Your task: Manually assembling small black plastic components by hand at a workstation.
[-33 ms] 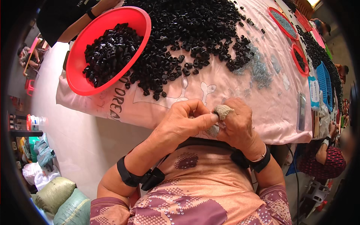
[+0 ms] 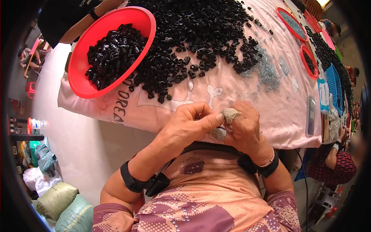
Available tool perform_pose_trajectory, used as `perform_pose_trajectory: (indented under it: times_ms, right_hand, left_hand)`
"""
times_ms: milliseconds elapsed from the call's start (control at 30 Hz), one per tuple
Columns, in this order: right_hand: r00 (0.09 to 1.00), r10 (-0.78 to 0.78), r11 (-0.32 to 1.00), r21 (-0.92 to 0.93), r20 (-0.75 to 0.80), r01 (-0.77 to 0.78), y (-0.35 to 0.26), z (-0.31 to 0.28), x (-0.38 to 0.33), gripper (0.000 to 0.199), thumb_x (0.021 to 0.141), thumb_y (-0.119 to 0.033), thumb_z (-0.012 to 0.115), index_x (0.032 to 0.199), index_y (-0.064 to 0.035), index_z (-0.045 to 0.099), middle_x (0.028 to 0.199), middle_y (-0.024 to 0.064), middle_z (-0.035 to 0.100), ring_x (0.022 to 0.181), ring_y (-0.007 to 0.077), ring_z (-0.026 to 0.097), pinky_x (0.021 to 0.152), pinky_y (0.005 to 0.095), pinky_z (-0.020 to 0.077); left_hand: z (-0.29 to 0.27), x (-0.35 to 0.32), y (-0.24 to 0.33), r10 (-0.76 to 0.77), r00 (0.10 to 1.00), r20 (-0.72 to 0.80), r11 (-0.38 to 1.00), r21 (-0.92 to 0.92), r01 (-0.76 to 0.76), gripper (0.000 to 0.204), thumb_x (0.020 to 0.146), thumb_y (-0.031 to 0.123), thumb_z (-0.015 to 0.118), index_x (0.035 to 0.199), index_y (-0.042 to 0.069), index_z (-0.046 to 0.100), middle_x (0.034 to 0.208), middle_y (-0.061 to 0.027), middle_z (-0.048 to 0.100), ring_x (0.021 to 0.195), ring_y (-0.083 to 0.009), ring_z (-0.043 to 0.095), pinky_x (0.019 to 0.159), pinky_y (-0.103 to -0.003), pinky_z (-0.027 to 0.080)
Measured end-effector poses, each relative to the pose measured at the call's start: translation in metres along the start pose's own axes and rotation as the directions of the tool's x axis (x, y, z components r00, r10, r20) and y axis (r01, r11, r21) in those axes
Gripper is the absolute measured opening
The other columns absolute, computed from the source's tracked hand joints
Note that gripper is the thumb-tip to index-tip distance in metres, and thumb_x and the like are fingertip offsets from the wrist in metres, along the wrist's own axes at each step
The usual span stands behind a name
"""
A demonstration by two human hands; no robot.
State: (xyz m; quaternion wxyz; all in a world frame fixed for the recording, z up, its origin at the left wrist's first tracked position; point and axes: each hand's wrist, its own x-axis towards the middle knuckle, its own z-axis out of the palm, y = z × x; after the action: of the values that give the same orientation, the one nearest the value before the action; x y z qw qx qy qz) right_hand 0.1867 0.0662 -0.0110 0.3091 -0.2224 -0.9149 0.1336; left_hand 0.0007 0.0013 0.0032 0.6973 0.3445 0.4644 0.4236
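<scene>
My left hand (image 2: pixel 195 121) and my right hand (image 2: pixel 245 125) meet in front of me, above the near edge of the pink cloth. Both are closed, with the fingertips pressed together. Beige knitted covering (image 2: pixel 230 115) wraps one finger of the right hand, and a greyish covering (image 2: pixel 219 133) shows on another fingertip just below. A small dark bit shows between the fingers, but most of it is hidden, so I cannot tell what it is. Beyond my hands, a large heap of small black plastic pieces (image 2: pixel 193 34) spreads over the cloth.
A red basin (image 2: pixel 83 83) of black pieces stands at the left, beside another person's arm (image 2: pixel 79 29). Tiny clear pieces (image 2: pixel 266 73) lie right of the heap. Farther right are red trays (image 2: pixel 302 63), a blue basket (image 2: pixel 333 83) and a white-and-blue packet (image 2: pixel 323 94). Sacks (image 2: pixel 58 199) lie lower left.
My fingertips have shifted slightly against each other, and the grey-covered fingertip shows a little more. The arms and the things on the cloth stay where they were.
</scene>
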Motion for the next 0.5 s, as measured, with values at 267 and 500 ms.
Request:
perform_pose_trajectory:
  times_ms: [267, 500]
  right_hand:
    - [1.000, 0.015, 0.999, 0.049, 0.016, -0.016, -0.0019, -0.0002, -0.0007, 0.035, 0.068, -0.032, 0.076, 0.071, -0.0050, 0.054, 0.068, 0.0082, 0.052, 0.062, 0.0277, 0.055, 0.056, 0.0390, 0.0424]
    - [0.999, -0.006, 0.998, 0.056, 0.044, 0.003, -0.0030, -0.0012, 0.0015, 0.037, 0.069, -0.033, 0.077, 0.071, -0.0043, 0.054, 0.068, 0.0081, 0.052, 0.062, 0.0275, 0.055, 0.058, 0.0381, 0.0439]
  left_hand:
    - [0.0014, 0.0004, 0.0059, -0.131, 0.991, 0.008, 0.962, -0.241, 0.129, 0.027, 0.094, 0.033, 0.063, 0.089, 0.006, 0.063, 0.069, 0.0083, 0.049, 0.056, 0.0009, 0.036, 0.048, -0.016, 0.025]
    - [-0.0009, -0.0001, 0.0023, -0.032, 0.998, 0.045, 0.999, 0.009, 0.031, 0.018, 0.092, 0.024, 0.066, 0.089, 0.007, 0.062, 0.067, 0.0076, 0.048, 0.056, 0.0002, 0.038, 0.048, -0.017, 0.026]
